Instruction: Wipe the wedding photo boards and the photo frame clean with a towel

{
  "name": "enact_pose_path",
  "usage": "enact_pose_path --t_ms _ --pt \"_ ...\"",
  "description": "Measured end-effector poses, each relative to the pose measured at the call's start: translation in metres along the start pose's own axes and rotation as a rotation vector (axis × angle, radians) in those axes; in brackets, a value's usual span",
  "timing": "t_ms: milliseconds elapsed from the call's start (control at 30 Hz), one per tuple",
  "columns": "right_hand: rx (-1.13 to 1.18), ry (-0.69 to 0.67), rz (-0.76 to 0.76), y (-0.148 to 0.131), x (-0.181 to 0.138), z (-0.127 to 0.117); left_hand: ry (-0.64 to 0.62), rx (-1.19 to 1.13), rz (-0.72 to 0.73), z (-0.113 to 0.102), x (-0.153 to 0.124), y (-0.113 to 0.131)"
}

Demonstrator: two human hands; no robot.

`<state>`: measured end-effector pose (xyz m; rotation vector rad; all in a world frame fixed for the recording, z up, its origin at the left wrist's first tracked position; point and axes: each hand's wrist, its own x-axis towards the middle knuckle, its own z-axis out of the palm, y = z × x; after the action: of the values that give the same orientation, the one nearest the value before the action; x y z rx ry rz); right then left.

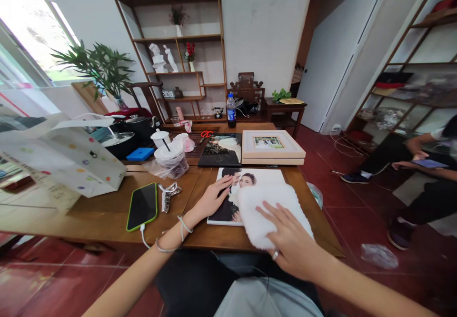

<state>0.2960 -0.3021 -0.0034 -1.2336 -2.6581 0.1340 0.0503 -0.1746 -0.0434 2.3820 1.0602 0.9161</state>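
A photo panel showing a couple lies on the wooden table in front of me. My left hand rests flat on its left part, fingers stretched out and holding nothing. On the panel's right part lies a white fluffy cloth, reaching past the panel's edge. My right hand presses on this cloth from above with its fingers spread; a ring shows on it. Behind the panel are a dark photo panel and stacked pale frames, the top one with a small picture.
Left on the table are a green-cased phone on a cable, a silver hair clip, a drink cup in plastic, a blue box and a white bag. Behind stand scissors and a bottle. A person sits right.
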Motion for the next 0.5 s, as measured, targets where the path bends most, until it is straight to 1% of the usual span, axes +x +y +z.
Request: enact_pose_path --t_ms 67,100,167,233,367,500 --pt "0.011 -0.007 -0.041 -0.010 -0.003 0.002 0.002 0.001 0.000 0.000 0.000 0.000" --pt "0.013 -0.002 -0.061 -0.011 -0.001 0.002 0.002 0.003 0.001 0.000 0.000 0.000" --pt "0.011 0.023 -0.091 -0.003 0.008 0.003 0.000 0.007 0.005 0.000 -0.001 -0.001" --pt "0.004 0.063 -0.089 0.013 0.023 0.003 0.001 0.009 0.009 0.000 -0.001 -0.001" --pt "-0.024 0.161 -0.019 0.053 0.053 0.001 0.005 0.007 0.011 -0.001 -0.001 -0.001" --pt "-0.094 0.200 0.031 0.089 0.066 0.000 -0.009 0.003 0.004 -0.001 -0.001 -0.001"
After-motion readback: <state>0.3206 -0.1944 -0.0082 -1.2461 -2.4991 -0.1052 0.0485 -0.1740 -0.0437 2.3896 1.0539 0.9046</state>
